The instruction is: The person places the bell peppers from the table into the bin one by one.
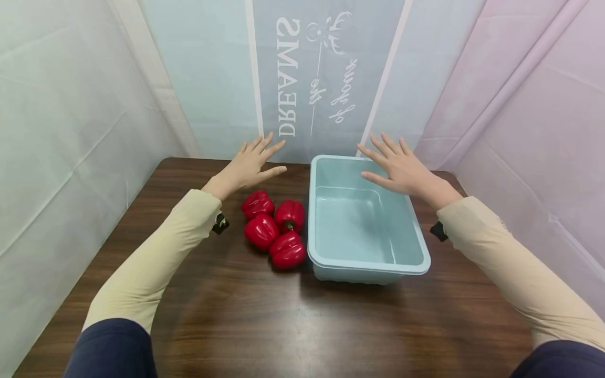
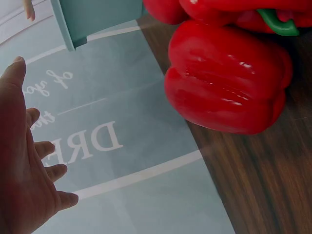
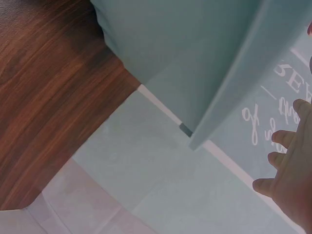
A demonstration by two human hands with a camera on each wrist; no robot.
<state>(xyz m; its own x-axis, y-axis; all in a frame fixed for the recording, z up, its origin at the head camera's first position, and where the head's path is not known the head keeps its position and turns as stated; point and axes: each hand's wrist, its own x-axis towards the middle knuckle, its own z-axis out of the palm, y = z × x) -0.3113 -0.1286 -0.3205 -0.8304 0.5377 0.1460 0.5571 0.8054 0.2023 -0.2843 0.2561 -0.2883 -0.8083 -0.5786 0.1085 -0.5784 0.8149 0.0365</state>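
Note:
Several red bell peppers lie in a cluster on the wooden table, left of a pale blue plastic bin. Nothing lies inside the bin. My left hand hovers beyond the peppers with its fingers spread and holds nothing. Over the bin's far right part my right hand is held with straight, spread fingers, also holding nothing. In the left wrist view one pepper looms large beside the left hand. The right wrist view shows the right hand near the bin's outer wall.
The brown wooden table reaches back to a hanging cloth with mirrored lettering. Pale fabric walls enclose the left and right sides. Small black wrist devices sit under the sleeves.

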